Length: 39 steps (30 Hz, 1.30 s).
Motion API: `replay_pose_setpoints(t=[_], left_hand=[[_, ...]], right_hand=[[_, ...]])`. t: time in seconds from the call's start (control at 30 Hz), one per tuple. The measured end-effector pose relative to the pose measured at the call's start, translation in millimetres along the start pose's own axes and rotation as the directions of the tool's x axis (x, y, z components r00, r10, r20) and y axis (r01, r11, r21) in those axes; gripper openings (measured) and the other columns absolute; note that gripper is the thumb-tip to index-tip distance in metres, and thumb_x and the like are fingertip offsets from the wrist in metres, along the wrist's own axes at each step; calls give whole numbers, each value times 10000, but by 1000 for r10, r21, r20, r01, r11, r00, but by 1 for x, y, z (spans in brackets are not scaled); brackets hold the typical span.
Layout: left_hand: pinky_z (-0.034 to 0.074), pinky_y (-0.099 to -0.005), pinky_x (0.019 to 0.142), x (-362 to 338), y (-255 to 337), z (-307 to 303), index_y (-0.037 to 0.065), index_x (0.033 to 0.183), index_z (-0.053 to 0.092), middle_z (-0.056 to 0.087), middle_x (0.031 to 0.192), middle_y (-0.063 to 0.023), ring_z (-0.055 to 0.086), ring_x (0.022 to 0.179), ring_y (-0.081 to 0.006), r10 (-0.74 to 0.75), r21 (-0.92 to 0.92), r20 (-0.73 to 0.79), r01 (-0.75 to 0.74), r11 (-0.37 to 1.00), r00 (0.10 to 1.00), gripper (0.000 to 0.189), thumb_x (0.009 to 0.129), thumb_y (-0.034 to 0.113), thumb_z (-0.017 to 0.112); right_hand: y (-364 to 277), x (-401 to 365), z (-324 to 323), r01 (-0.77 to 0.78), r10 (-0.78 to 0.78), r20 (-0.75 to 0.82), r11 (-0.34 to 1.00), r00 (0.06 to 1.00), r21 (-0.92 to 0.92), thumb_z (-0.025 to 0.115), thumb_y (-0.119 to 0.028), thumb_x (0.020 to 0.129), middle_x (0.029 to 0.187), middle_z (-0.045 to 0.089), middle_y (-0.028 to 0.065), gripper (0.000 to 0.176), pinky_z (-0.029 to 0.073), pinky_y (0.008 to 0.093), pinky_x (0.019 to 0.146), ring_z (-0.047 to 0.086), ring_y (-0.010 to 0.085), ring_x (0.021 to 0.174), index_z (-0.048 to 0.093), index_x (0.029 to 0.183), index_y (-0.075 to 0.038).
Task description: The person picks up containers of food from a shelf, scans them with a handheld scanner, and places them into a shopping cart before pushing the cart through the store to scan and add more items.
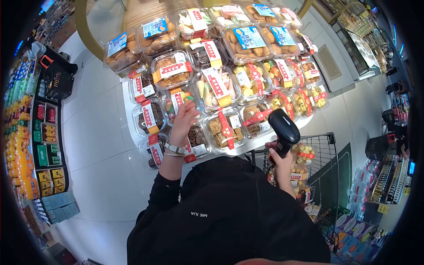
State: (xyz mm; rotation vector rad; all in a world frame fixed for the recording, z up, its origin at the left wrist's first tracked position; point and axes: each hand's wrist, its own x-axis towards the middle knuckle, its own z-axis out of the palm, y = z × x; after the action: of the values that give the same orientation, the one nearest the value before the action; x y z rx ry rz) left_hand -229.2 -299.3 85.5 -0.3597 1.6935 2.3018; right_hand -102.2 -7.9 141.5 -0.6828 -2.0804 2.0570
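In my right hand (280, 158) is a black handheld barcode scanner (285, 128), its head tilted over the front right of the display. My left hand (184, 121) is raised above the front left packs with its fingers apart and nothing in it. A bracelet circles that wrist. Under and beside the left hand are clear plastic boxes of snacks with red and yellow labels, among them a box of pale wafer-like pieces (207, 90) and a box of brown chunky pieces (218, 128). Boxes of brown biscuits with blue labels (246, 39) lie stacked farther back.
A white display table (131, 106) carries the boxes in stacked rows. Close on my right stands a black wire shopping cart (333, 172) holding more packs. Drink shelves (44, 154) line the left, with a black basket (57, 79) beyond. Bottle racks (391, 179) stand far right.
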Motion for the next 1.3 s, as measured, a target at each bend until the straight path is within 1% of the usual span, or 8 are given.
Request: replay_pose_setpoints(t=[0.17, 0.3, 0.47, 0.67, 0.77, 0.87, 1.07, 1.3], left_hand=[[426, -290, 848, -22, 18, -7, 71, 1346, 322, 467, 1238, -68, 520, 1037, -159, 3, -79, -124, -13, 997, 992, 496, 913, 234, 499], [432, -295, 842, -14, 24, -24, 66, 1351, 301, 453, 1266, -90, 536, 1020, -181, 9, -107, -199, -31, 994, 980, 516, 912, 250, 501], [470, -306, 781, 20, 34, -39, 54, 1342, 296, 482, 1214, -83, 553, 974, -184, 0, -114, -296, -35, 993, 955, 509, 911, 241, 492], [509, -316, 671, 78, 29, -66, 40, 1202, 375, 497, 1009, -87, 591, 875, -224, 89, -101, -392, -139, 985, 916, 384, 890, 214, 513], [516, -281, 563, 91, 35, -71, 46, 1019, 447, 523, 925, -67, 611, 736, -184, 25, -50, -627, -72, 996, 778, 207, 858, 150, 524], [522, -272, 580, 106, 27, -102, 67, 902, 509, 542, 784, -22, 598, 719, -138, 27, 70, -431, 4, 998, 902, 100, 832, 124, 555], [500, -233, 575, 103, 36, -111, 85, 773, 557, 571, 740, 2, 573, 670, -84, -5, 120, -351, 50, 991, 936, 40, 791, 118, 571], [545, -360, 739, 51, 52, -103, -17, 984, 506, 583, 968, -121, 621, 842, -266, -77, -136, -215, 48, 989, 974, 196, 815, 81, 494]], right_hand=[[-33, 48, 30, -19, 44, 333, 997, 942, -80, 671, -91, 761, 971, 639, 70, 302, 455, 246, 738, 586, 112, 846, 592, 1041, -9], [-42, 76, 55, -31, -29, 407, 989, 913, 142, 653, -73, 779, 999, 624, 73, 332, 468, 298, 800, 586, 134, 930, 566, 1095, -18], [-24, 93, 83, 44, 0, 365, 993, 931, -112, 705, -132, 737, 654, 514, -29, 215, 402, 234, 510, 493, 62, 558, 584, 880, -27], [-5, 103, 100, 168, -114, 278, 970, 954, -179, 712, -131, 710, 735, 535, 33, 241, 437, 276, 657, 538, 136, 696, 583, 862, 4], [-3, 106, 102, 169, -114, 262, 966, 958, -198, 707, -126, 703, 796, 541, 62, 262, 432, 291, 728, 535, 168, 761, 578, 874, 25], [-6, 106, 106, 177, -111, 267, 955, 957, -238, 702, -134, 710, 835, 556, 75, 288, 433, 295, 729, 541, 167, 772, 588, 922, 24], [-4, 110, 119, 249, -167, 251, 905, 954, -344, 697, -140, 710, 908, 576, 132, 374, 436, 326, 759, 565, 223, 832, 576, 1019, 32], [-13, 105, 126, 188, -140, 156, 917, 978, -352, 685, -123, 725, 832, 590, 115, 350, 446, 313, 710, 565, 200, 759, 561, 1014, 30]])
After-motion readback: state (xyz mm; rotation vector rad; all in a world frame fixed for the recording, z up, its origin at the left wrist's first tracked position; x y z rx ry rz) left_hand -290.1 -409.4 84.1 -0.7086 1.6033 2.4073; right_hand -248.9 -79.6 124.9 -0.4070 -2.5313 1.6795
